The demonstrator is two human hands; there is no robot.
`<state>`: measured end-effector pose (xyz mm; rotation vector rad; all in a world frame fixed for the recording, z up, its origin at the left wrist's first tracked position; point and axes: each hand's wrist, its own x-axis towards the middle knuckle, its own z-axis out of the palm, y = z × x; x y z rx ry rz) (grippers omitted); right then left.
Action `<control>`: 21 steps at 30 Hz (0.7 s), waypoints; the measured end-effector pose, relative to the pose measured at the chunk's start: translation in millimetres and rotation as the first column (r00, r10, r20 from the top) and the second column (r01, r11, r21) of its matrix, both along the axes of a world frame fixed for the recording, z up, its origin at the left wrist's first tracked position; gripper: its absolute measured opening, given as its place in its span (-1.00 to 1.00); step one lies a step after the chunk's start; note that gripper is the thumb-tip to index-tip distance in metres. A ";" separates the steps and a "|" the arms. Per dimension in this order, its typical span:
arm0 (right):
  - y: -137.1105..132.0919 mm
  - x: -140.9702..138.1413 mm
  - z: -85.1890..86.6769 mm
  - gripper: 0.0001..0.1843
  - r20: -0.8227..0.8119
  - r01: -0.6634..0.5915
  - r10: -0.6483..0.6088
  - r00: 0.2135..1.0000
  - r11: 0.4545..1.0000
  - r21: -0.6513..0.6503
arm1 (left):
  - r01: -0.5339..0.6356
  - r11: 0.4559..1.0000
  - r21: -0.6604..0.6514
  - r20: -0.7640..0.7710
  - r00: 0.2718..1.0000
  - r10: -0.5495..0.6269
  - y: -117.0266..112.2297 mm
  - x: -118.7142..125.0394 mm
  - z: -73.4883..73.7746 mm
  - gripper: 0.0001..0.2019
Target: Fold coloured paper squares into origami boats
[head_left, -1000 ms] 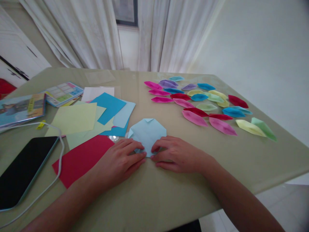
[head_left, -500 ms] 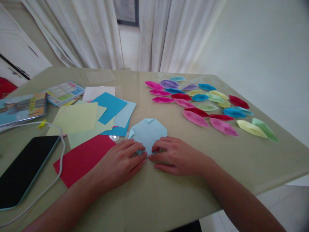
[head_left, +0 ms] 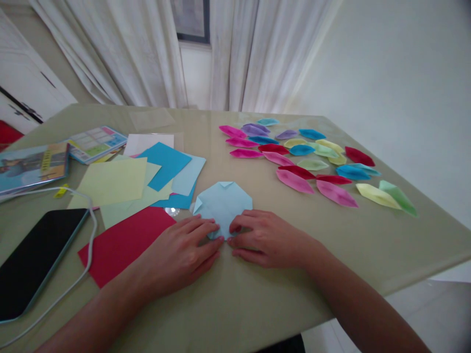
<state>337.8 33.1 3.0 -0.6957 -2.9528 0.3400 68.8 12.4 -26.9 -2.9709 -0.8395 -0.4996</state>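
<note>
A light blue sheet of origami paper (head_left: pixel 226 203) lies flat on the table with small folds at its far and left corners. Both hands press its near edge. My left hand (head_left: pixel 189 245) has thumb and fingers closed on the lower left of that edge. From the other side, my right hand (head_left: pixel 263 238) pinches the lower right, its fingers curled over the paper. The two thumbs almost meet at the nearest corner, and the fingers hide part of that edge.
Loose coloured sheets (head_left: pixel 114 181) and a red sheet (head_left: pixel 125 245) lie left of the hands. Farther left are a phone (head_left: pixel 40 255), a white cable (head_left: pixel 91 235) and booklets (head_left: pixel 33 164). Several folded paper boats (head_left: pixel 294 180) spread over the table's far right (head_left: pixel 386 240).
The hands stay at the near edge of the light blue paper with hardly any movement. The whole view has shifted slightly.
</note>
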 end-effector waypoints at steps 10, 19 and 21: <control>0.4 0.9 -0.8 -0.75 -0.033 0.002 -0.002 0.999 1.000 -0.018 | -0.055 0.993 0.101 0.027 0.998 0.053 10.6 -13.7 7.9 -0.66; 3.0 1.8 -2.1 -0.74 -0.065 0.001 -0.004 0.998 0.999 -0.048 | 0.042 0.998 0.041 0.172 0.984 -0.048 -1.8 -2.6 10.2 -0.72; 3.9 1.9 -2.8 -0.76 -0.072 -0.004 -0.001 0.997 0.998 -0.065 | 0.008 0.999 0.038 0.249 0.968 -0.017 0.9 -5.4 9.0 -0.77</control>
